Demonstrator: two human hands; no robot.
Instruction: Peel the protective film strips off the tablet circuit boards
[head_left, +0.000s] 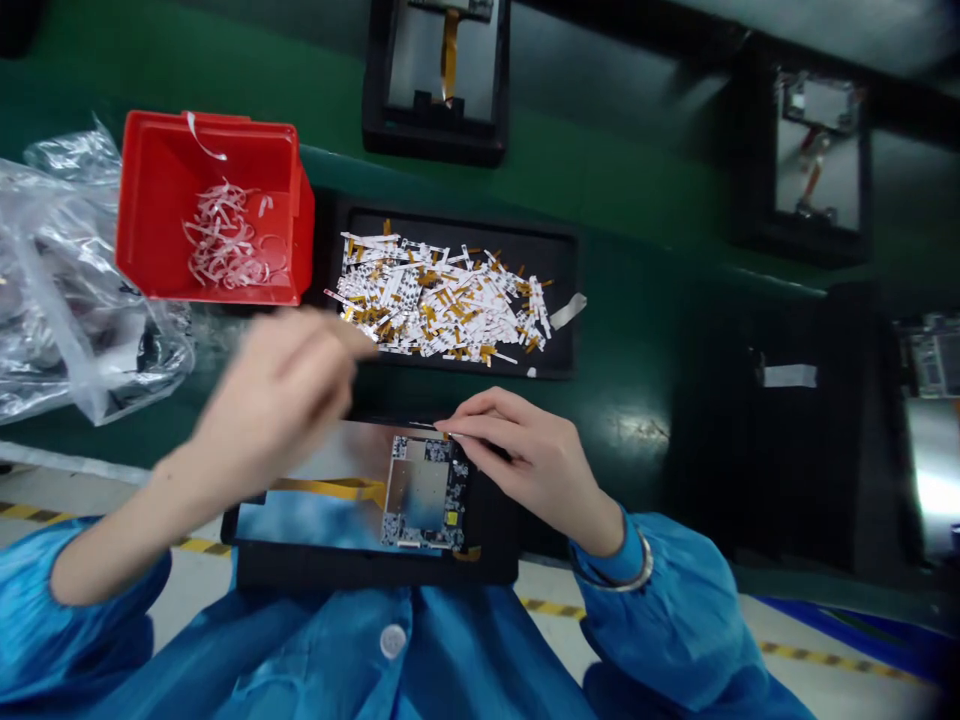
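My right hand (521, 465) rests at the top edge of a display panel (319, 455), its fingertips pinched together on that edge. On the panel lies a black circuit board (424, 495) with a bare metal centre and an amber flex cable (330, 488) running left. The panel sits in a black tray (375, 565). My left hand (277, 400) is blurred by motion, just above the panel. Its fingertips reach toward a black tray (457, 225) heaped with white and amber film strips (439, 295). Whether it holds anything is hidden by the blur.
A red plastic bin (150, 200) holding white strip scraps stands on the green bench (637, 200), next to a crumpled clear plastic bag (75, 330). Black trays with other panels (439, 70) lie farther off. Yellow-and-black tape (840, 660) marks the floor.
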